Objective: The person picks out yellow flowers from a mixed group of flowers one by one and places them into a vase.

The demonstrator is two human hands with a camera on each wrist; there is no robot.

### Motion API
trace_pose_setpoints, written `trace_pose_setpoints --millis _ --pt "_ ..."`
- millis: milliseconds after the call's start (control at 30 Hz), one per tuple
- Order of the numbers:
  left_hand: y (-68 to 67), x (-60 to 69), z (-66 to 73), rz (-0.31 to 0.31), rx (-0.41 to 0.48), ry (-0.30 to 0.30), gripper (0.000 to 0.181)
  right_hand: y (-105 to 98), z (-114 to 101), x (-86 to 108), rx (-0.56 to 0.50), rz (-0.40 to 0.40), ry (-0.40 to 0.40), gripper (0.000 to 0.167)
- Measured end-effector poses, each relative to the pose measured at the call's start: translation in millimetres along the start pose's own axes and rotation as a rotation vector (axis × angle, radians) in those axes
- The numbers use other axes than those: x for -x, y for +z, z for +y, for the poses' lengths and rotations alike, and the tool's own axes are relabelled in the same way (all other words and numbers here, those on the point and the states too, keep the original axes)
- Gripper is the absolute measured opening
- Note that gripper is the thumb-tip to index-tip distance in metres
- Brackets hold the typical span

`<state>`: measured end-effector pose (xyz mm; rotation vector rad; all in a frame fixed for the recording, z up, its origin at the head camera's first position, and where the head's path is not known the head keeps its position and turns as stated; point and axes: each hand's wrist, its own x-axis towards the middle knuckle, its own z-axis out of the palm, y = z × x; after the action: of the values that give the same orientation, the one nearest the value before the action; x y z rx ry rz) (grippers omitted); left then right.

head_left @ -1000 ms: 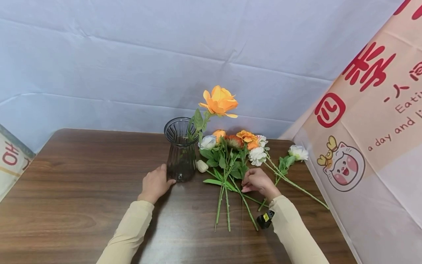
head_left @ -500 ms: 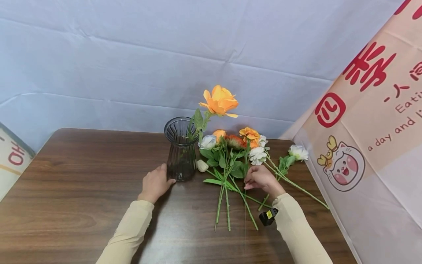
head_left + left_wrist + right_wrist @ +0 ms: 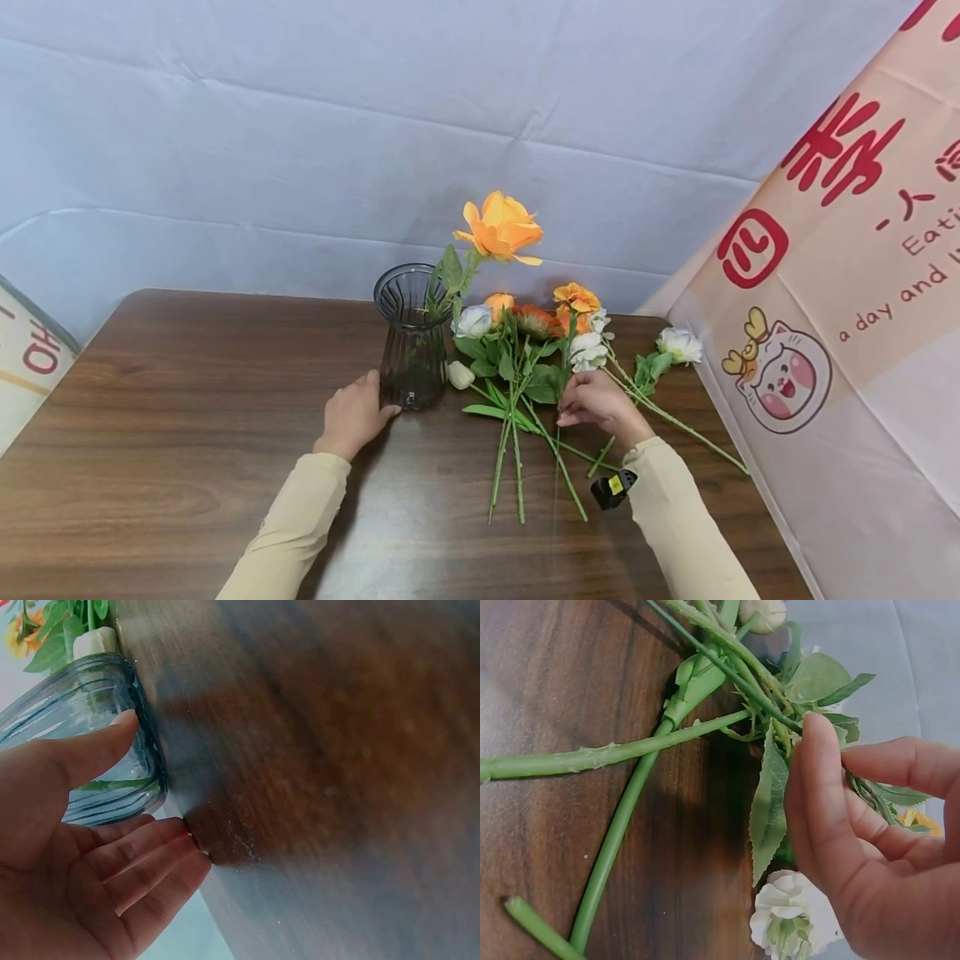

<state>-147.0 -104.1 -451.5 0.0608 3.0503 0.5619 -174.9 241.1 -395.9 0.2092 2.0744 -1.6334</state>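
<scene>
On the table stands a ribbed grey glass vase [image 3: 412,367], a large orange rose [image 3: 498,227] leaning out of it to the right. My left hand [image 3: 355,415] holds the vase low on its left side. In the left wrist view the thumb [image 3: 105,746] lies against the glass, with the fingers [image 3: 142,862] at the other side of the base. My right hand [image 3: 596,404] pinches a thin green stem [image 3: 769,709] between thumb and fingertips. That stem leads up toward an orange-yellow flower [image 3: 576,297]; leaves partly hide the join.
Right of the vase lie artificial flowers with crossing stems [image 3: 517,467]: a white tulip [image 3: 461,375], a pale blue flower [image 3: 474,322], a red-orange bloom [image 3: 536,321] and a white one [image 3: 588,352]. Another white flower [image 3: 679,345] lies by the right-hand curtain [image 3: 825,500].
My right hand has shifted slightly right and away from me, and the orange-yellow flower has moved right and a little up with it. The left hand and vase stay in place.
</scene>
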Motion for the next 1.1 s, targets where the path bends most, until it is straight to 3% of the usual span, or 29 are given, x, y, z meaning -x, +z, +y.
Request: trace_pose_setpoints --millis 600,900,1100 --pt "0.0 0.3 -0.2 -0.006 0.004 -0.001 0.065 0.5 -10.6 8.3 -0.076 -0.007 -0.019 0.006" --pt "0.9 0.0 -0.4 0.002 0.004 0.0 0.063 -1.0 -15.8 12.8 -0.123 -0.057 -0.063 0.006" --pt "1.5 0.3 -1.0 0.008 0.005 -0.002 0.062 -0.4 -17.5 13.8 -0.207 -0.065 -0.08 0.006"
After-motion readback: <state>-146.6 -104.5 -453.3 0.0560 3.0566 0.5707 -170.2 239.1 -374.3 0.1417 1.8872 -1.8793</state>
